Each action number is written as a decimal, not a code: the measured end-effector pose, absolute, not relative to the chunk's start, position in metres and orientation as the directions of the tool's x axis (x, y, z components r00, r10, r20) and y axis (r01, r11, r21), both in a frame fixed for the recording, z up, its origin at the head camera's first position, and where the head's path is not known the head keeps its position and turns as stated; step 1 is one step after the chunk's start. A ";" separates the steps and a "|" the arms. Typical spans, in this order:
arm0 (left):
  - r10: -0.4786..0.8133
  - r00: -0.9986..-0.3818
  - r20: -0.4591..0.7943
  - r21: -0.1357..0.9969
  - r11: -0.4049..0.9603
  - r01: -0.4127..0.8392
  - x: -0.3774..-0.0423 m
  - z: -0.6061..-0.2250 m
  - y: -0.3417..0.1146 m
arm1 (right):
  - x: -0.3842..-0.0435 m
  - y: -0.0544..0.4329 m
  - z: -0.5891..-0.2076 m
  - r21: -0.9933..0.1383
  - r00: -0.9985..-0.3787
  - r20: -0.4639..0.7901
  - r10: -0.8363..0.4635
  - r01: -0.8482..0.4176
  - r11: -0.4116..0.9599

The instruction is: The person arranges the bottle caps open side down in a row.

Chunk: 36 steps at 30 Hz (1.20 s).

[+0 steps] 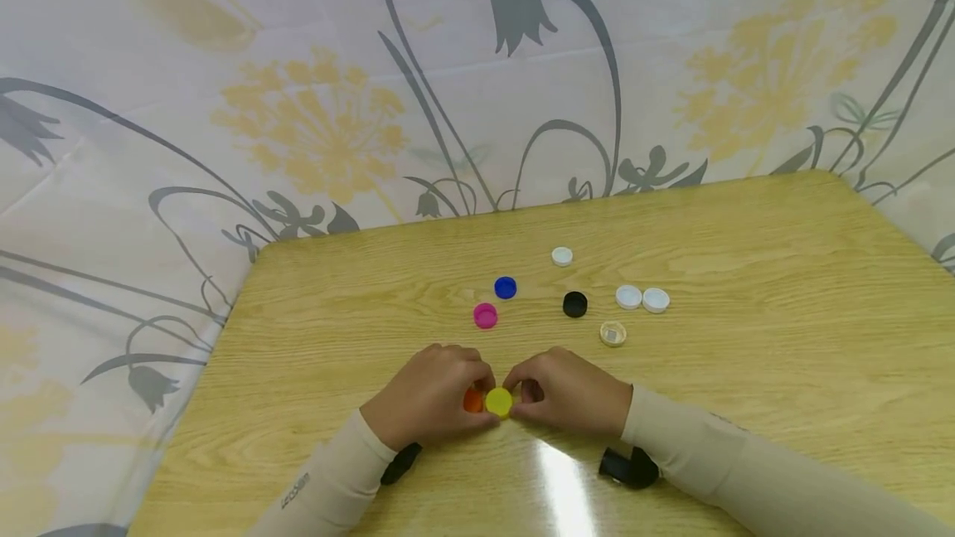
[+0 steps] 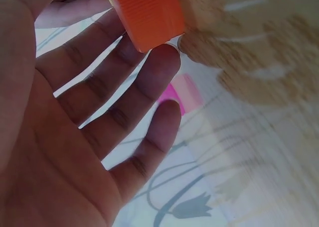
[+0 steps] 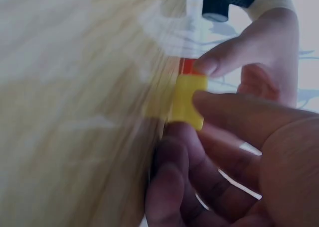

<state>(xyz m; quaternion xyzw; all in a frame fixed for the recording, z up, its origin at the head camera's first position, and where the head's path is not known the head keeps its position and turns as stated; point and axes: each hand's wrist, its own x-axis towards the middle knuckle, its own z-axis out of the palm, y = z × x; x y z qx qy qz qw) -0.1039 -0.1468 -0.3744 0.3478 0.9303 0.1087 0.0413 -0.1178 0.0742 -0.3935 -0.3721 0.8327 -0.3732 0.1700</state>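
A yellow bottle cap (image 1: 499,403) and an orange bottle cap (image 1: 473,400) lie side by side on the table, touching or nearly so. My left hand (image 1: 436,396) curls its thumb and index finger round the orange cap, the fingertips reaching the yellow one. From the other side, my right hand (image 1: 570,394) pinches the yellow cap between thumb and fingers. In the right wrist view the yellow cap (image 3: 189,100) stands low by the table surface, with the left thumb at the orange cap (image 3: 188,66). The left wrist view shows the other left fingers (image 2: 134,82) spread loosely.
Beyond the hands lie a pink cap (image 1: 486,316), a blue cap (image 1: 505,287), a black cap (image 1: 575,304), a clear yellowish cap (image 1: 613,334) and three white caps (image 1: 562,256). The wooden table (image 1: 336,297) meets a flower-patterned cloth (image 1: 448,89) at its back edge.
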 end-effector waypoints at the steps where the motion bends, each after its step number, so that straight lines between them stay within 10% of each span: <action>1: 0.654 -0.756 -0.007 0.232 0.737 0.635 -0.104 -0.374 -0.147 | -0.118 0.075 -0.393 -0.750 -0.663 -0.009 -0.749 -0.490 0.443; 19: 0.467 -0.873 0.138 0.179 0.856 0.486 -0.126 -0.357 -0.155 | -0.161 0.075 -0.379 -0.769 -0.802 0.090 -0.590 -0.433 0.471; 36: 0.343 -0.939 -0.005 0.343 0.883 0.321 -0.162 -0.371 -0.153 | -0.183 0.052 -0.379 -0.802 -0.842 0.009 -0.540 -0.328 0.498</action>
